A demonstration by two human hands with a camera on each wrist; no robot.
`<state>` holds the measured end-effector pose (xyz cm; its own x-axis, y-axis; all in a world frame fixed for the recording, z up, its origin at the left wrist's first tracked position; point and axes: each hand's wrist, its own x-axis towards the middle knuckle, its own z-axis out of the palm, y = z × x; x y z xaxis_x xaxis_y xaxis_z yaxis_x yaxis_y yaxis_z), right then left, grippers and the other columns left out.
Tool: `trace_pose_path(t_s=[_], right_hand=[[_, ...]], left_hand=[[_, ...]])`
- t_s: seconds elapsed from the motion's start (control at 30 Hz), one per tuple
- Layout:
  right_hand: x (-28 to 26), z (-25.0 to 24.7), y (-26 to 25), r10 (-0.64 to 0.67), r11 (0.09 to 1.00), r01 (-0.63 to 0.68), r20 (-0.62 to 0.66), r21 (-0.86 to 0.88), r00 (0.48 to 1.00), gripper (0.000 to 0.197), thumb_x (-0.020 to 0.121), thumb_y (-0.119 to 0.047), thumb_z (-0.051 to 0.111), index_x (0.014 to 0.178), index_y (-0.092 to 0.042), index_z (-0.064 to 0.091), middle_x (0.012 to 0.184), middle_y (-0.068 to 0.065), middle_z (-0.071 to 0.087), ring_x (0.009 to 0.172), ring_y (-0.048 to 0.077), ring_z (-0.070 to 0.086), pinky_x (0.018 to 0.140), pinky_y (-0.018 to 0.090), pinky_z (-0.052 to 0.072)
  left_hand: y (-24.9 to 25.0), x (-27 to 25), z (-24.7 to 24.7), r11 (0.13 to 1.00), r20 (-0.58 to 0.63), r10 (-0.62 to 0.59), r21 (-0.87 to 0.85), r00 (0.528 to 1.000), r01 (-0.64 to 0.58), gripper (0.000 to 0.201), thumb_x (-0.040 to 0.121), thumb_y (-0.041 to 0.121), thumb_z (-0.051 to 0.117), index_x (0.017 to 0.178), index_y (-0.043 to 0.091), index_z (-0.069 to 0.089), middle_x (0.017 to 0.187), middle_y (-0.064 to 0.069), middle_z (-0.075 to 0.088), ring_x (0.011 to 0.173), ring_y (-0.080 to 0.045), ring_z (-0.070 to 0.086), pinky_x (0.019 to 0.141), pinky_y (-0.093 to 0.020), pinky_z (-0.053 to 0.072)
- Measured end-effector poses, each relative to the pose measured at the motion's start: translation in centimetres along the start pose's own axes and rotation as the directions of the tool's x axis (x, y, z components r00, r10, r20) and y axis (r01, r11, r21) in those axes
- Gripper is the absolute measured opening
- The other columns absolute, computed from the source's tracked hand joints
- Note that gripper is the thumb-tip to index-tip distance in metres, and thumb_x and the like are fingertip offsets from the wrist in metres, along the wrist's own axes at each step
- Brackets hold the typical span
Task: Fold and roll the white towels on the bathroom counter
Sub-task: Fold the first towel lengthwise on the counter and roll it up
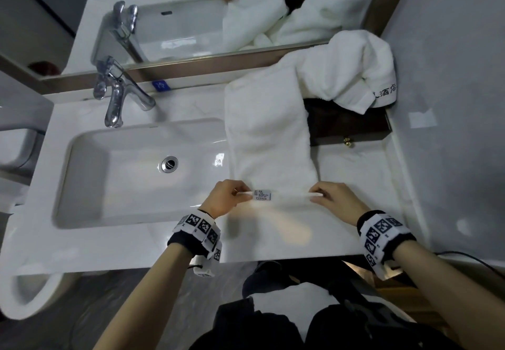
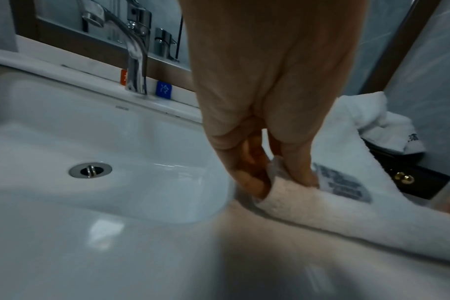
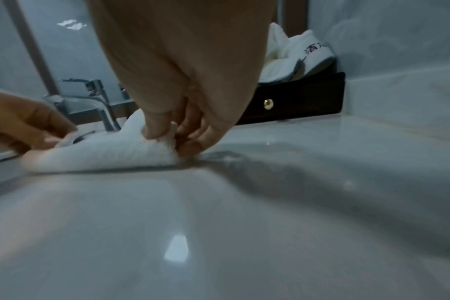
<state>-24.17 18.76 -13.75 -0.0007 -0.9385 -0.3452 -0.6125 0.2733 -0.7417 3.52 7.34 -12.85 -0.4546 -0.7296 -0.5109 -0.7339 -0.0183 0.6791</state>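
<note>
A long folded white towel lies on the counter right of the sink, running away from me. Its near end is turned over into a small roll with a printed label showing. My left hand pinches the roll's left end between thumb and fingers. My right hand pinches the right end the same way. A second white towel, crumpled and with dark embroidered characters, lies heaped at the back right.
The sink basin with its drain sits left of the towel, the chrome faucet behind it. A dark wooden box with a brass knob stands under the crumpled towel. A mirror runs along the back and a wall bounds the right.
</note>
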Motion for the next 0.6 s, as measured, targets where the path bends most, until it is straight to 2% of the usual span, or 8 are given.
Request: trace_pose_path(t_s=[0.03, 0.1, 0.13, 0.23, 0.37, 0.43, 0.53, 0.6], right_hand=[[0.3, -0.1, -0.1, 0.043, 0.998, -0.042, -0.014, 0.045, 0.999, 0.007, 0.087, -0.02, 0.065, 0.09, -0.014, 0.066, 0.08, -0.008, 0.063, 0.074, 0.01, 0.058, 0.066, 0.008, 0.04], [1.1, -0.3, -0.3, 0.136, 0.987, -0.131, -0.047, 0.096, 0.99, 0.007, 0.084, -0.023, 0.068, 0.086, -0.016, 0.067, 0.082, -0.002, 0.066, 0.077, 0.013, 0.061, 0.07, 0.019, 0.047], [1.5, -0.4, -0.4, 0.181, 0.981, -0.174, -0.074, 0.087, 0.981, 0.008, 0.082, -0.024, 0.07, 0.084, -0.017, 0.068, 0.082, 0.0, 0.067, 0.077, 0.014, 0.062, 0.069, 0.024, 0.049], [2.5, -0.6, -0.9, 0.259, 0.966, -0.259, -0.157, 0.019, 0.953, 0.012, 0.076, -0.029, 0.075, 0.077, -0.019, 0.068, 0.077, 0.001, 0.066, 0.075, 0.014, 0.062, 0.064, 0.023, 0.046], [2.8, -0.4, -1.6, 0.228, 0.965, -0.249, -0.193, -0.088, 0.954, 0.015, 0.074, -0.032, 0.076, 0.076, -0.02, 0.066, 0.072, -0.003, 0.064, 0.073, 0.014, 0.06, 0.068, 0.026, 0.046], [2.6, -0.5, -1.7, 0.208, 0.968, -0.229, -0.186, -0.1, 0.96, 0.016, 0.075, -0.031, 0.076, 0.077, -0.019, 0.066, 0.073, -0.002, 0.065, 0.072, 0.015, 0.061, 0.067, 0.026, 0.046], [1.9, -0.8, -1.6, 0.176, 0.971, -0.196, -0.15, -0.135, 0.973, 0.014, 0.078, -0.03, 0.073, 0.08, -0.018, 0.066, 0.075, -0.002, 0.066, 0.073, 0.016, 0.062, 0.07, 0.031, 0.05], [1.5, -0.9, -1.7, 0.163, 0.968, -0.182, -0.121, -0.173, 0.979, 0.011, 0.079, -0.029, 0.071, 0.08, -0.019, 0.066, 0.076, -0.003, 0.066, 0.074, 0.015, 0.061, 0.072, 0.032, 0.051]], left_hand=[[0.1, 0.0, 0.2, 1.0, -0.027, -0.029, 0.0, 0.999, 0.029, 0.011, 0.086, 0.02, 0.068, 0.09, 0.01, 0.07, 0.07, 0.002, 0.06, 0.062, -0.014, 0.053, 0.059, -0.018, 0.046], [0.3, 0.1, 0.5, 0.996, -0.087, -0.085, 0.005, 0.993, 0.085, 0.015, 0.085, 0.023, 0.069, 0.088, 0.009, 0.071, 0.073, 0.0, 0.062, 0.06, -0.01, 0.053, 0.064, -0.023, 0.046], [0.4, 0.2, 0.5, 0.994, -0.098, -0.105, 0.003, 0.99, 0.106, 0.015, 0.085, 0.024, 0.068, 0.087, 0.009, 0.071, 0.074, -0.001, 0.063, 0.057, -0.008, 0.053, 0.064, -0.022, 0.045], [0.4, 0.2, 0.3, 0.989, -0.044, -0.142, 0.027, 0.989, 0.143, 0.014, 0.086, 0.019, 0.065, 0.087, 0.008, 0.073, 0.074, -0.003, 0.066, 0.046, -0.002, 0.056, 0.055, -0.01, 0.043], [0.5, -0.1, 0.0, 0.987, -0.023, -0.158, -0.013, 0.987, 0.158, 0.011, 0.081, 0.01, 0.07, 0.09, 0.004, 0.075, 0.087, -0.012, 0.072, 0.066, -0.017, 0.061, 0.068, -0.02, 0.051], [0.8, -0.3, 0.1, 0.99, -0.036, -0.137, 0.039, 0.99, 0.138, 0.013, 0.079, 0.01, 0.073, 0.09, 0.005, 0.075, 0.091, -0.013, 0.074, 0.075, -0.019, 0.063, 0.064, -0.016, 0.048], [1.1, -0.5, 0.5, 0.985, -0.052, -0.13, 0.104, 0.99, 0.135, 0.016, 0.076, 0.012, 0.076, 0.089, 0.005, 0.073, 0.092, -0.013, 0.073, 0.081, -0.02, 0.064, 0.071, -0.024, 0.047], [1.2, -0.7, 0.7, 0.984, -0.042, -0.129, 0.121, 0.991, 0.133, 0.017, 0.076, 0.014, 0.076, 0.088, 0.002, 0.073, 0.093, -0.013, 0.073, 0.078, -0.016, 0.059, 0.07, -0.023, 0.043]])
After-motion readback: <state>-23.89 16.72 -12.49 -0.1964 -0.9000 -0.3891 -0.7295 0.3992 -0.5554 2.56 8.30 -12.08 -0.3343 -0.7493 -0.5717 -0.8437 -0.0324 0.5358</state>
